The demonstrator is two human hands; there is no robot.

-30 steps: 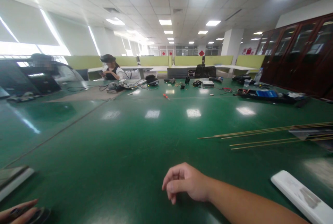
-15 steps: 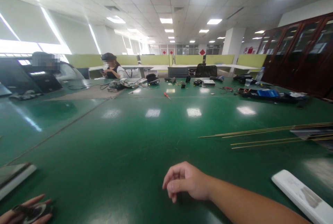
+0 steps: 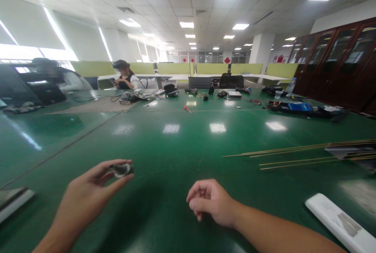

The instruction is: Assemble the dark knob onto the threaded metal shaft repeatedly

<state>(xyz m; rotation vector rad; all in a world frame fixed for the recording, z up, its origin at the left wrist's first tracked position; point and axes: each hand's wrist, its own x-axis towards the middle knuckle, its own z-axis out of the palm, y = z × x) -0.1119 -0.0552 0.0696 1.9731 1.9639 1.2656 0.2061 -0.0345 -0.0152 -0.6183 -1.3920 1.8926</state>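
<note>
green table [image 3: 164, 147] spreads to its far edge from the left hand [image 3: 85, 194], which pinches one small dark round piece [image 3: 122, 170] toward the near left corner, and from the right hand [image 3: 214, 203], loosely curled toward the near edge, whether gripping anything i cannot tell. five thin rods [image 3: 282, 149] reach in from the right side, one white bar [image 3: 329, 210] lies toward the near right corner, and one red screwdriver [image 3: 187, 109] toward the far edge.

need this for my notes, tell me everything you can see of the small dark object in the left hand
The small dark object is roundish, with a pale, curved band and a narrower stub toward the picture's left. It looks hard and glossy; exact material is unclear. The left hand pinches it between thumb and fingers, above the green tabletop.
</note>
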